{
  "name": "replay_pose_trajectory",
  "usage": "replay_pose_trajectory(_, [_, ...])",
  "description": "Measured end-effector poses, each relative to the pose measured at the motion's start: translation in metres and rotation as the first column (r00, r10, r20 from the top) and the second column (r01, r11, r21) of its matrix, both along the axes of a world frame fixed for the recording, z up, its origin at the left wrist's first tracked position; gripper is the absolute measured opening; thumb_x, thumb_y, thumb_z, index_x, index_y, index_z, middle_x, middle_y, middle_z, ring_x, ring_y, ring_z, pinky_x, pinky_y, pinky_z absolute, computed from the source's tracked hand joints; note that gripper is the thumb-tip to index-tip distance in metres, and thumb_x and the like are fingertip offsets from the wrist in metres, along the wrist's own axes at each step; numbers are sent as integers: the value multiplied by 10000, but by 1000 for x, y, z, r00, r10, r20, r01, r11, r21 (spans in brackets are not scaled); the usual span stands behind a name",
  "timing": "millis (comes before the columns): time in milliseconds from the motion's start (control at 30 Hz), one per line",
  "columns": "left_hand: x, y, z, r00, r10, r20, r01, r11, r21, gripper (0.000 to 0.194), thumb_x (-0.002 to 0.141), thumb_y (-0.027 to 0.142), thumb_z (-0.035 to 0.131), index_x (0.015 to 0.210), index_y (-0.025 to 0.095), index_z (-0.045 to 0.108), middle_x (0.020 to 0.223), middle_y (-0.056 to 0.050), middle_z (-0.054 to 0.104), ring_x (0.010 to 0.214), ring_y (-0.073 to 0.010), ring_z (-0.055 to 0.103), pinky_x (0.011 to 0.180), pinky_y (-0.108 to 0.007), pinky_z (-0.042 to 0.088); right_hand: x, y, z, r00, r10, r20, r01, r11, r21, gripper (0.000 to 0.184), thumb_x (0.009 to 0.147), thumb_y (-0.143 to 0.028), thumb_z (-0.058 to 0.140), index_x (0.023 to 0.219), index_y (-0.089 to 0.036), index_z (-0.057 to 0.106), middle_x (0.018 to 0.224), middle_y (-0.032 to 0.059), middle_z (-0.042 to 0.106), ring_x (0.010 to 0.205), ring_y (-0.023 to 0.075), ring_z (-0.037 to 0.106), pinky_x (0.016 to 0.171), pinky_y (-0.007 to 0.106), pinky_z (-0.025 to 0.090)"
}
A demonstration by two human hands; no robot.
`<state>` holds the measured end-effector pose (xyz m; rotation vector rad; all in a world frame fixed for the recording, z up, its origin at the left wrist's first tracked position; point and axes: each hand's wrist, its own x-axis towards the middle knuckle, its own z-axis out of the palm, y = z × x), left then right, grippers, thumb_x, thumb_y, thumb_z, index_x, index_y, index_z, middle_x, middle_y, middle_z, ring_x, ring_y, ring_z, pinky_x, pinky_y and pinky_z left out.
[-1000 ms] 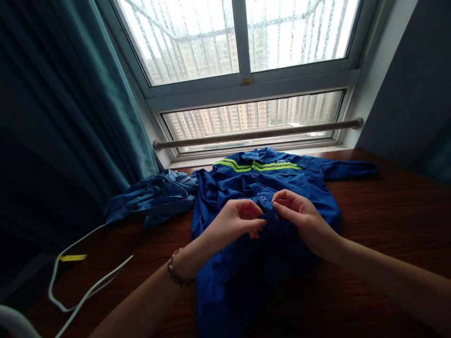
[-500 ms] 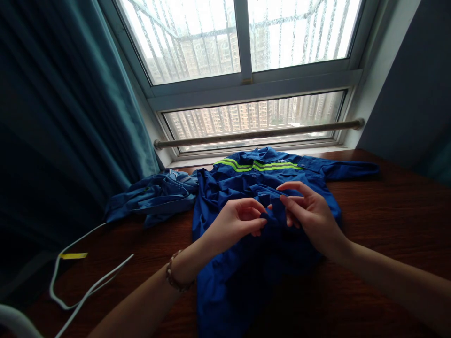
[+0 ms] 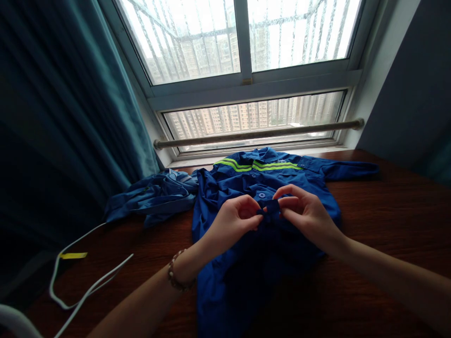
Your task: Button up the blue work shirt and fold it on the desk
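Observation:
A blue work shirt (image 3: 243,272) with yellow-green reflective stripes across the chest lies face up on a dark wooden table (image 3: 387,225), collar toward the window. My left hand (image 3: 232,219) pinches the left edge of the shirt's front placket, fingers curled. My right hand (image 3: 305,212) pinches the facing edge of the placket, thumb and forefinger pressed together. The two hands almost meet just below a blue button (image 3: 261,194). A bead bracelet (image 3: 176,277) circles my left wrist.
A second crumpled blue garment (image 3: 155,197) lies left of the shirt. A white cable (image 3: 88,291) with a yellow tag loops at the table's left front. A teal curtain (image 3: 63,117) hangs on the left. Behind runs a window with a metal rail (image 3: 257,134).
My right hand lifted off the placket half a second ago with fingers spread, then came back down and pinched the fabric again. My left hand shifted slightly upward. The shirt barely moved.

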<state>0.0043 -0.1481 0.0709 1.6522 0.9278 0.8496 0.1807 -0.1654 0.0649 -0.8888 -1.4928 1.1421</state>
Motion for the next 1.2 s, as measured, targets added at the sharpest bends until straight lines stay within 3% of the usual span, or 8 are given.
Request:
replay_pose_trajectory(233, [0,-1,-2,999,-19,-39,21,999,36,137,705,232,597,793,132,568,706,-1,567,627,-105,537,576,-209,454,2,4,-4,988,-63,138,59,998,30,270,668,-229,636,902,-197,505,743,7,648,705,167,625,621,248,490])
replay_pose_trajectory(567, [0,-1,-6,979,0,-203,31,988,150,115,707,202,569,797,130,572,725,-19,602,666,-129,558,565,-202,424,-1,6,-9,969,-89,231,56,988,146,163,728,-220,576,882,-187,533,711,-3,632,637,129,597,565,216,465])
replay_pose_trajectory(967, [1,0,-12,987,-30,-158,50,991,127,118,750,201,521,832,144,583,749,-24,614,676,-137,580,621,-226,450,1,11,-18,941,-72,332,22,988,152,163,689,-241,608,836,-176,579,722,3,620,675,145,595,556,226,469])
replay_pose_trajectory(1100, [4,4,-16,994,-29,-110,38,996,76,211,806,313,471,800,137,586,730,-25,594,670,-135,573,618,-232,460,-1,11,-22,907,-118,404,29,975,220,139,693,-203,594,828,-179,572,692,-10,598,629,125,567,550,222,454])
replay_pose_trajectory(1200, [7,8,-20,997,-39,-61,38,999,-8,286,771,398,519,759,117,574,716,-26,576,656,-133,559,583,-232,464,-4,9,-25,858,-191,477,26,944,330,127,713,-154,555,838,-180,551,698,-9,575,623,120,542,561,225,438])
